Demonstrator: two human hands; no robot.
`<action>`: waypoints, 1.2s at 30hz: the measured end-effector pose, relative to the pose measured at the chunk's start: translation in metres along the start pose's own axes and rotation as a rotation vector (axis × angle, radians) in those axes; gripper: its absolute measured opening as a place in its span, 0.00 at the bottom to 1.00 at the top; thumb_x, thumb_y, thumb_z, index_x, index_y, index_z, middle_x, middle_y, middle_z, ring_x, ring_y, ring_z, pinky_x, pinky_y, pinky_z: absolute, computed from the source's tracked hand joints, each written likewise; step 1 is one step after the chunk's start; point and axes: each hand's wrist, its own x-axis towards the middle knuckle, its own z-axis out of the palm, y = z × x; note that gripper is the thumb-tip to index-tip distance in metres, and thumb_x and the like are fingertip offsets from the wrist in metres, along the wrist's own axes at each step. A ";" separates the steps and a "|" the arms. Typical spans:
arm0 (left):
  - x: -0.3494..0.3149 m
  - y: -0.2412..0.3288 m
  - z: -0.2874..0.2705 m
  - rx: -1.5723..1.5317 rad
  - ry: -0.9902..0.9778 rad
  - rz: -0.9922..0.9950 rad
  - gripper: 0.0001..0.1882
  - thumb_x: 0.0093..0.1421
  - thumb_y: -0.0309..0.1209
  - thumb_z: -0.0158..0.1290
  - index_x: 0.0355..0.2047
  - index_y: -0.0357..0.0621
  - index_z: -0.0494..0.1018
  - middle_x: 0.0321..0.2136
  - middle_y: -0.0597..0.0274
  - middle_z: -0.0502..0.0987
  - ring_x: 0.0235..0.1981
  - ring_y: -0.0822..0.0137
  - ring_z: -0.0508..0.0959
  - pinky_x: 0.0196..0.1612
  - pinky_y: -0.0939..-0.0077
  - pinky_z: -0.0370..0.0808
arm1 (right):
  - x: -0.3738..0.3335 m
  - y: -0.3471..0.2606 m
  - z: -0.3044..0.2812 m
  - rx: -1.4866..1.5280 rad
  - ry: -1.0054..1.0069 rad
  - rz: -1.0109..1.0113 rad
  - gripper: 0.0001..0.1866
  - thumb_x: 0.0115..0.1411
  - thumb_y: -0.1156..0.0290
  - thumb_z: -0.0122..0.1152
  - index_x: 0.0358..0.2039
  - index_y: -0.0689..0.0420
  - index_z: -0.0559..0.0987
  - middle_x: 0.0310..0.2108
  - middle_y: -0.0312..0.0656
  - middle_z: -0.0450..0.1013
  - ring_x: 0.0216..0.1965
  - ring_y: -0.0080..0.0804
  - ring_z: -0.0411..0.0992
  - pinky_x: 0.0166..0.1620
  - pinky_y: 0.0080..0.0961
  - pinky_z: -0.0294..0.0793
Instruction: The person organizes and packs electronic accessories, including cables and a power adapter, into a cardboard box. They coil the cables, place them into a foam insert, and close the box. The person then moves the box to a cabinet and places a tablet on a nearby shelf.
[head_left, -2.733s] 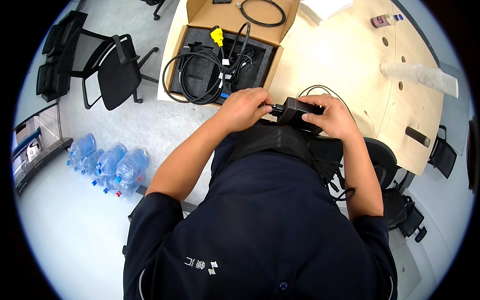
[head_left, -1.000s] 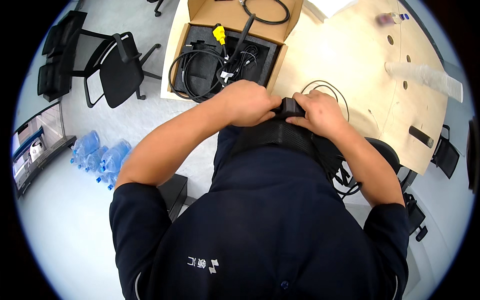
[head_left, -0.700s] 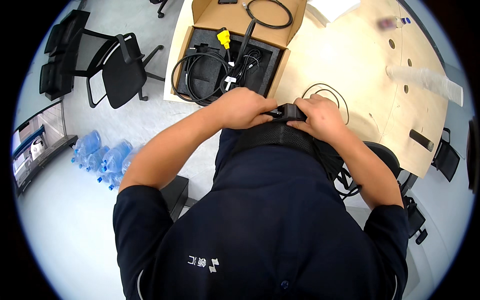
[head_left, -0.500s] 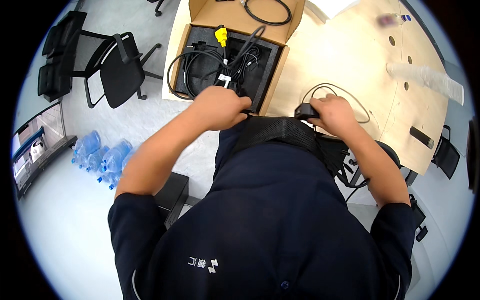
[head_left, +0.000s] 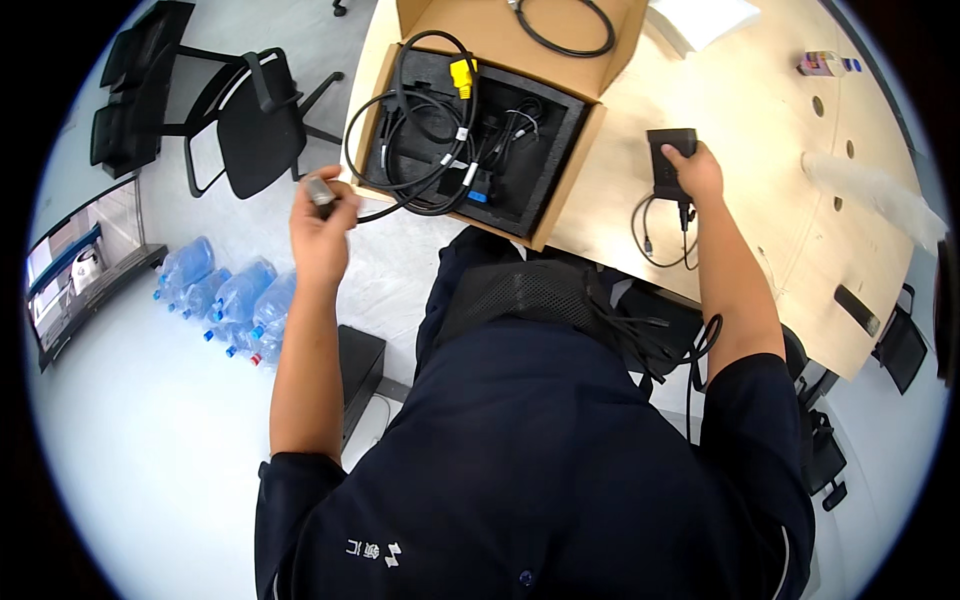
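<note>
A dark navy short-sleeved shirt (head_left: pixel 560 450) is being worn, a round button (head_left: pixel 527 578) showing on its front. Left of the button, a white marking (head_left: pixel 372 551) is standing out; far right, pale piping (head_left: pixel 784 550) is running. Beyond it, black mesh waistwear (head_left: pixel 525 297) is adjoining dark trousers (head_left: pixel 464 252).

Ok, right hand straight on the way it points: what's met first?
The right hand, black box leading, would likely meet the white stack; the cardboard flap lies close left, and depth is unclear.

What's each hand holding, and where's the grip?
Left hand: blurred grey-tipped cable connector, seemingly by its body behind the tip. Right hand: black rectangular box, by its right edge, thumb on its face.
</note>
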 end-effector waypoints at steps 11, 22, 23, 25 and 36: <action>0.035 -0.013 -0.087 -0.309 0.363 -0.299 0.24 0.71 0.24 0.48 0.67 0.40 0.62 0.44 0.48 0.81 0.37 0.61 0.82 0.46 0.60 0.82 | 0.050 0.072 0.058 0.244 0.008 0.101 0.39 0.61 0.47 0.75 0.61 0.65 0.78 0.49 0.56 0.84 0.49 0.48 0.84 0.55 0.39 0.80; 0.093 -0.147 -0.091 -0.174 0.233 -0.753 0.27 0.68 0.20 0.54 0.66 0.42 0.62 0.44 0.50 0.80 0.35 0.60 0.83 0.38 0.68 0.84 | -0.085 -0.220 0.083 0.441 -0.441 -0.330 0.28 0.70 0.57 0.69 0.65 0.58 0.78 0.48 0.45 0.85 0.49 0.32 0.82 0.54 0.28 0.79; 0.095 -0.162 -0.094 -0.138 0.220 -0.740 0.22 0.71 0.27 0.53 0.64 0.42 0.64 0.44 0.52 0.80 0.38 0.59 0.83 0.40 0.63 0.85 | -0.094 -0.253 0.089 0.374 -0.487 -0.336 0.34 0.68 0.52 0.69 0.66 0.60 0.76 0.48 0.47 0.85 0.49 0.37 0.83 0.54 0.31 0.79; 0.106 -0.163 -0.095 -0.274 0.230 -0.766 0.18 0.73 0.33 0.50 0.61 0.43 0.66 0.45 0.54 0.79 0.41 0.58 0.83 0.44 0.58 0.84 | -0.089 -0.288 0.124 0.364 -0.447 -0.257 0.40 0.63 0.44 0.72 0.64 0.63 0.77 0.49 0.50 0.84 0.52 0.44 0.82 0.56 0.36 0.79; 0.140 -0.147 -0.042 0.696 0.163 -0.365 0.46 0.51 0.40 0.73 0.69 0.42 0.67 0.55 0.45 0.83 0.56 0.47 0.83 0.59 0.59 0.79 | -0.116 -0.350 0.155 0.221 -0.111 -0.217 0.37 0.58 0.48 0.74 0.62 0.59 0.77 0.56 0.55 0.79 0.57 0.53 0.78 0.58 0.45 0.78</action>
